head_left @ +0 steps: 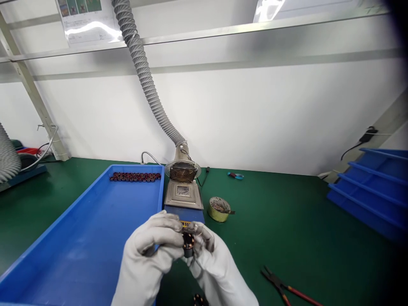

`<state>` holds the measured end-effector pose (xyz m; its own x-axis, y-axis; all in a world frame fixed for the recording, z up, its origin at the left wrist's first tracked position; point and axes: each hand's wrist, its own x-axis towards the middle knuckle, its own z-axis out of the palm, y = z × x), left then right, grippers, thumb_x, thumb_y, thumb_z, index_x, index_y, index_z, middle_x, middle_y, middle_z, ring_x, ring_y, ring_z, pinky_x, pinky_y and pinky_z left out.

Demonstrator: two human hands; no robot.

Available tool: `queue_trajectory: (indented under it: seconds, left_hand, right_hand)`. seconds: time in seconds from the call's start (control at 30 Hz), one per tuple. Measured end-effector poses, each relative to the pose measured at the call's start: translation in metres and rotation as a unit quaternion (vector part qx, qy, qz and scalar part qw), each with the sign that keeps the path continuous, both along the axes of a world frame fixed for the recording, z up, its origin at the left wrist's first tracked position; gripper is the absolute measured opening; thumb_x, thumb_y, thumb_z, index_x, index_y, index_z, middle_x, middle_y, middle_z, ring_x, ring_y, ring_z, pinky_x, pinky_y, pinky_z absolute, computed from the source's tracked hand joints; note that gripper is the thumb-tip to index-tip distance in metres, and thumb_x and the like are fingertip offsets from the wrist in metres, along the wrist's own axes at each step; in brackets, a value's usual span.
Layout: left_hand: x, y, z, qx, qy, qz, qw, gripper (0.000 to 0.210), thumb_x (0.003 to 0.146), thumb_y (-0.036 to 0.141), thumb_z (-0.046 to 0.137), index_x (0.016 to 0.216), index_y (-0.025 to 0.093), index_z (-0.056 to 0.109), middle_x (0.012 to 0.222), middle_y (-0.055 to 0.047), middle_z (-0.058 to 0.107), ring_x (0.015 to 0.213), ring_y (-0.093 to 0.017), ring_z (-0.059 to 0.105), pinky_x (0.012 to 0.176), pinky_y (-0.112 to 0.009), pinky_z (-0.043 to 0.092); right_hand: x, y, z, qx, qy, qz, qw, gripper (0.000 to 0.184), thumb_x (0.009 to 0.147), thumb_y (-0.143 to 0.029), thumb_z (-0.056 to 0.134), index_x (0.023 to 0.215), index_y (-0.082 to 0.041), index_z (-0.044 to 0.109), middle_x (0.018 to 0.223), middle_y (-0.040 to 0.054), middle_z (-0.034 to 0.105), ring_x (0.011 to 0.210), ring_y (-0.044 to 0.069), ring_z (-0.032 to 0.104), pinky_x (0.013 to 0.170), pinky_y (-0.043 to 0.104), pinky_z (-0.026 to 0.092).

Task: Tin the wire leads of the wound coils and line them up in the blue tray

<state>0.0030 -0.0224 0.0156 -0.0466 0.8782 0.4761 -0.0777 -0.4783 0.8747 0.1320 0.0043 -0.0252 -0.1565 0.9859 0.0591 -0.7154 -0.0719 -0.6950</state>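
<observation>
My left hand (156,246) and my right hand (207,255) wear white gloves with darkened fingertips. They meet in front of the solder pot (184,193), with their fingers closed around a small black round part with copper-coloured dots (188,242). The left fingers reach its left and upper side, the right fingers its right side. Gloves cover some of the part. Below the hands, a second dark part with copper dots (199,300) shows at the bottom edge of the picture. Whether anything else lies between the fingers is hidden.
At left is a long blue tray (95,229) with a row of small dark parts (135,177) at its far end. A grey hose (146,76) drops to the pot's hood. Right lie a tin (219,209), red-handled pliers (280,285), small snips (236,175) and stacked blue trays (371,191).
</observation>
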Motion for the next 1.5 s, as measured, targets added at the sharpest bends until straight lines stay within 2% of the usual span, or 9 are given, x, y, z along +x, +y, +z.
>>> queue_trajectory:
  seconds: [0.17, 0.3, 0.43, 0.63, 0.83, 1.03, 1.13, 1.33, 1.5]
  left_hand:
    - [-0.007, -0.001, 0.006, -0.044, -0.087, 0.077, 0.992, 0.009, 0.060, 0.018, 0.073, 0.064, 0.027, 0.072, 0.092, 0.000, 0.070, 0.099, -0.022, 0.058, 0.080, -0.024, 0.048]
    - [0.003, 0.010, 0.008, -0.198, -0.064, -0.079, 0.975, 0.039, 0.055, 0.018, 0.075, 0.094, 0.019, 0.070, 0.103, -0.009, 0.068, 0.093, -0.027, 0.061, 0.078, -0.031, 0.050]
    - [0.018, 0.018, -0.007, -0.195, -0.154, -0.151, 0.957, 0.023, 0.067, 0.029, 0.070, 0.082, 0.013, 0.072, 0.079, -0.010, 0.072, 0.078, -0.024, 0.065, 0.080, -0.034, 0.049]
    - [0.011, 0.022, -0.009, -0.104, -0.308, -0.029, 0.945, 0.009, 0.055, 0.026, 0.077, 0.060, 0.024, 0.070, 0.070, 0.004, 0.072, 0.077, -0.017, 0.066, 0.083, -0.027, 0.049]
    - [0.010, 0.019, 0.000, -0.221, -0.108, -0.054, 0.968, 0.015, 0.057, 0.012, 0.071, 0.072, 0.015, 0.072, 0.069, -0.004, 0.072, 0.066, -0.018, 0.064, 0.066, -0.024, 0.051]
    - [0.008, 0.016, -0.011, -0.105, -0.232, 0.042, 0.966, 0.016, 0.061, 0.008, 0.069, 0.068, 0.022, 0.071, 0.076, 0.003, 0.073, 0.065, -0.011, 0.065, 0.063, -0.015, 0.050]
    - [0.004, 0.016, -0.007, -0.128, -0.225, -0.001, 0.966, 0.019, 0.064, 0.014, 0.072, 0.080, 0.024, 0.072, 0.083, 0.002, 0.074, 0.076, -0.013, 0.066, 0.068, -0.016, 0.051]
    - [0.008, 0.016, 0.000, -0.209, -0.167, -0.080, 0.960, 0.014, 0.065, 0.013, 0.071, 0.077, 0.021, 0.072, 0.072, 0.003, 0.074, 0.067, -0.008, 0.065, 0.067, -0.012, 0.050]
    - [-0.003, 0.025, -0.007, -0.177, -0.207, -0.047, 0.961, 0.020, 0.064, 0.015, 0.072, 0.083, 0.020, 0.071, 0.070, 0.000, 0.074, 0.067, -0.010, 0.066, 0.067, -0.013, 0.051]
  right_hand:
    - [-0.004, -0.012, -0.003, 0.111, -0.157, -0.238, 0.952, 0.026, 0.056, -0.012, 0.074, 0.075, -0.025, 0.062, 0.082, 0.0013, 0.067, 0.073, 0.016, 0.063, 0.060, 0.026, 0.052]
    - [-0.006, -0.023, -0.008, 0.336, -0.331, -0.400, 0.786, 0.044, 0.062, 0.000, 0.065, 0.091, -0.034, 0.062, 0.103, 0.0000, 0.065, 0.095, 0.018, 0.060, 0.082, 0.031, 0.048]
    - [-0.003, -0.022, -0.013, 0.445, -0.443, -0.423, 0.653, 0.062, 0.059, 0.000, 0.066, 0.110, -0.034, 0.056, 0.103, 0.0037, 0.066, 0.093, 0.022, 0.061, 0.086, 0.037, 0.047]
    - [-0.014, -0.027, -0.009, 0.329, -0.403, -0.497, 0.694, 0.043, 0.060, 0.002, 0.063, 0.088, -0.032, 0.060, 0.094, 0.0014, 0.063, 0.088, 0.020, 0.060, 0.076, 0.035, 0.049]
    - [-0.013, -0.027, -0.008, 0.338, -0.429, -0.495, 0.676, 0.052, 0.060, 0.002, 0.064, 0.095, -0.036, 0.057, 0.098, -0.0003, 0.062, 0.089, 0.020, 0.059, 0.079, 0.037, 0.048]
    - [-0.013, -0.029, -0.006, 0.340, -0.441, -0.486, 0.674, 0.046, 0.060, 0.003, 0.063, 0.091, -0.031, 0.058, 0.097, 0.0016, 0.062, 0.089, 0.020, 0.059, 0.078, 0.036, 0.048]
    - [-0.014, -0.028, -0.006, 0.333, -0.434, -0.493, 0.676, 0.042, 0.062, 0.003, 0.062, 0.088, -0.029, 0.058, 0.096, 0.0024, 0.061, 0.088, 0.021, 0.059, 0.077, 0.037, 0.049]
    - [-0.005, -0.022, -0.009, 0.440, -0.458, -0.468, 0.614, 0.034, 0.065, 0.005, 0.058, 0.089, -0.018, 0.055, 0.101, 0.0061, 0.059, 0.092, 0.020, 0.058, 0.080, 0.037, 0.050]
    - [-0.006, -0.023, -0.012, 0.423, -0.445, -0.432, 0.661, 0.035, 0.066, 0.004, 0.058, 0.092, -0.019, 0.053, 0.101, 0.0070, 0.058, 0.095, 0.020, 0.058, 0.081, 0.037, 0.050]
